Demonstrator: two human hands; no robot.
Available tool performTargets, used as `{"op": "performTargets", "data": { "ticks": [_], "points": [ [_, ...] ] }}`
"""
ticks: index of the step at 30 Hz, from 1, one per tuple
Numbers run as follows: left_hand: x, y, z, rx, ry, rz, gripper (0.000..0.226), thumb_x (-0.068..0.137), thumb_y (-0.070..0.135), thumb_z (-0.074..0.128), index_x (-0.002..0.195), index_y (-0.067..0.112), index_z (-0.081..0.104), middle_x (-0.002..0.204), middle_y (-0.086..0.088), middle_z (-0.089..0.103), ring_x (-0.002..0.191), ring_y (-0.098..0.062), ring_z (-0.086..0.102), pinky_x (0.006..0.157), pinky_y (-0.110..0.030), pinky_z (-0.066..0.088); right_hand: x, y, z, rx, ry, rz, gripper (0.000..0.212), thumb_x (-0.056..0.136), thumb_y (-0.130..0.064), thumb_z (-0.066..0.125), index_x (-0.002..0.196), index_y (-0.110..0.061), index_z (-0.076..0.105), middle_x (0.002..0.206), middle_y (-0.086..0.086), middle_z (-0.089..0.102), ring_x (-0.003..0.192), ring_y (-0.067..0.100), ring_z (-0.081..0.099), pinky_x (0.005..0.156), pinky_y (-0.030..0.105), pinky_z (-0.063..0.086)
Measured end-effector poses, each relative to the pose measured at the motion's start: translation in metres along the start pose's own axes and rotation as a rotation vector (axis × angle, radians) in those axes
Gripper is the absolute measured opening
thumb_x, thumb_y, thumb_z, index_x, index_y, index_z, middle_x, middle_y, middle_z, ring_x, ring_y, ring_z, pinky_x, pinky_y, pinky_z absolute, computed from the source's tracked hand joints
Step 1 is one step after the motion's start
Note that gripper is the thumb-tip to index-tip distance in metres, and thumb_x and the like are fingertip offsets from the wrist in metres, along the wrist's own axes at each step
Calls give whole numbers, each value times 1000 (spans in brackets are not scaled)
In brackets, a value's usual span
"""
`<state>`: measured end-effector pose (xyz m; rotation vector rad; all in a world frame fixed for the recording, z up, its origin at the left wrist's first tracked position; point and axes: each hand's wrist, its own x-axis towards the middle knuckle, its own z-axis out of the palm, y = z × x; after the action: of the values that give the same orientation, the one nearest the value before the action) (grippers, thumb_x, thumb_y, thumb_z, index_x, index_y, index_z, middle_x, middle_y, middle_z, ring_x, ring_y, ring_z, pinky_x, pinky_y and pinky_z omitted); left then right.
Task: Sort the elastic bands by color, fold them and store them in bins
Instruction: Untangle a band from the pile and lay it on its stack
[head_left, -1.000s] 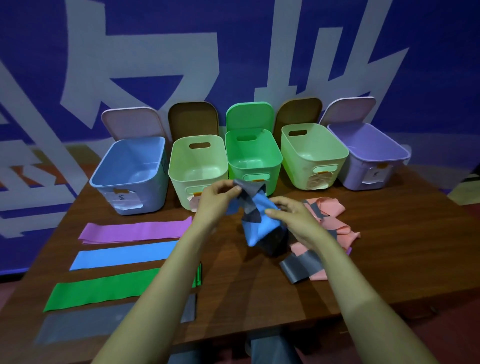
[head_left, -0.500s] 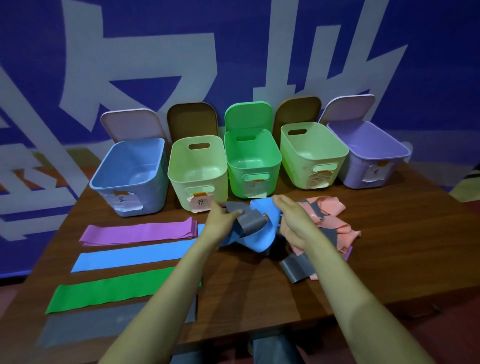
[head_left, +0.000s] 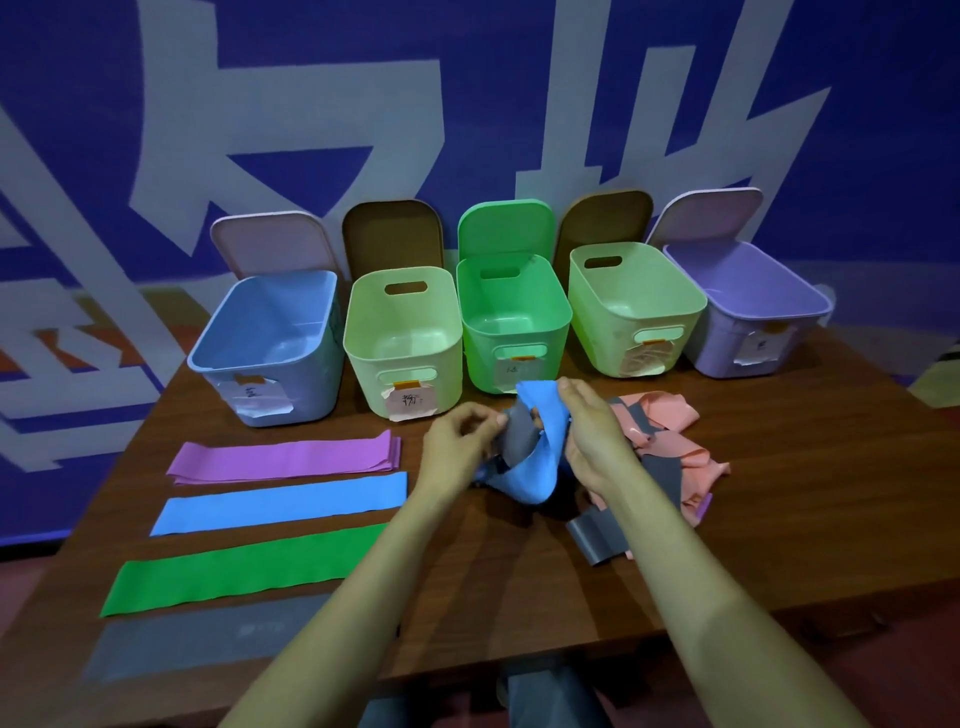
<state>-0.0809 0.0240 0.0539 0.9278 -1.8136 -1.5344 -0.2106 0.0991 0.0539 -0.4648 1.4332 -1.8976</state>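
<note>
Mid-sorting, our left hand (head_left: 460, 441) pinched a grey band (head_left: 519, 441) tangled with the blue band (head_left: 540, 470) that our right hand (head_left: 597, 441) gripped just beside it; we judged the next move called for pulling them apart.

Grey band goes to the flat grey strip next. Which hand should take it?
Left hand, probably: it pinches the grey band, and the grey strip lies flat on its side. The right hand holds the blue band.
</note>
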Motion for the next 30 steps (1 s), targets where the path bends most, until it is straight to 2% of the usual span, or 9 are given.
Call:
{"op": "performTargets", "data": {
  "ticks": [3, 5, 8, 11, 17, 20, 24, 28, 30],
  "points": [
    [7, 17, -4, -135, 88, 15, 17, 93, 13, 56, 77, 15, 57, 68, -1, 56, 60, -13, 50, 54, -19, 46, 1, 0, -8, -227, 57, -90, 17, 98, -19, 46, 87, -14, 58, 87, 11, 57, 73, 18, 53, 64, 24, 47],
    [15, 35, -11, -396, 88, -56, 16, 97, 14, 49, 81, 14, 54, 70, 0, 55, 62, -11, 52, 53, -18, 49, 1, 0, -19, -367, 88, -158, 11, 95, -16, 52, 87, -14, 59, 89, 4, 58, 75, 15, 53, 60, 19, 45],
    [29, 61, -26, -856, 66, -185, 18, 99, 13, 42, 86, 11, 54, 77, -3, 59, 70, -13, 58, 57, -20, 55, 3, 5, -39, -660, 152, -254, 7, 91, -20, 58, 85, -17, 60, 90, 0, 63, 88, 17, 56, 71, 26, 41],
    [32, 76, -31, -966, 10, -272, 18, 99, 12, 44, 86, 7, 56, 76, -5, 57, 66, -14, 58, 54, -21, 55, 9, 10, -51, -935, 194, -341, 11, 91, -14, 54, 82, -17, 59, 92, 8, 63, 92, 26, 55, 74, 30, 37],
    [29, 85, -14, -737, -83, -223, 17, 99, 14, 42, 85, 12, 53, 78, -3, 55, 67, -14, 54, 59, -23, 53, 6, 5, -33, -1204, 196, -253, 25, 98, -27, 42, 107, -19, 63, 119, 3, 54, 117, 29, 40, 94, 33, 28],
    [29, 87, -10, -649, -120, -156, 19, 100, 18, 41, 88, 13, 55, 82, -1, 60, 70, -11, 54, 67, -26, 45, -5, -7, -17, -748, -105, -173, 25, 100, -26, 39, 117, -22, 57, 121, -1, 55, 120, 17, 46, 93, 26, 33],
    [36, 85, -9, -584, -79, -69, 19, 99, 17, 43, 87, 11, 56, 81, -4, 59, 73, -11, 55, 66, -23, 44, -9, -10, -20, -914, -384, -117, 39, 93, -25, 56, 131, -23, 48, 126, -10, 52, 116, 4, 45, 92, 20, 36],
    [48, 73, -20, -464, 118, -33, 17, 97, 17, 47, 82, 15, 55, 81, -3, 57, 80, -14, 52, 75, -28, 41, 0, -4, -32, -1045, -333, -159, 24, 88, -22, 63, 110, -12, 64, 103, -2, 64, 97, 10, 55, 76, 24, 38],
    [51, 60, -31, -186, 225, 28, 15, 97, 19, 47, 83, 18, 51, 79, 0, 55, 81, -16, 50, 74, -32, 39, 2, -8, -33, -840, -284, -144, 11, 89, -20, 62, 94, -12, 67, 84, 1, 65, 81, 13, 59, 71, 25, 42]
  ]
}}
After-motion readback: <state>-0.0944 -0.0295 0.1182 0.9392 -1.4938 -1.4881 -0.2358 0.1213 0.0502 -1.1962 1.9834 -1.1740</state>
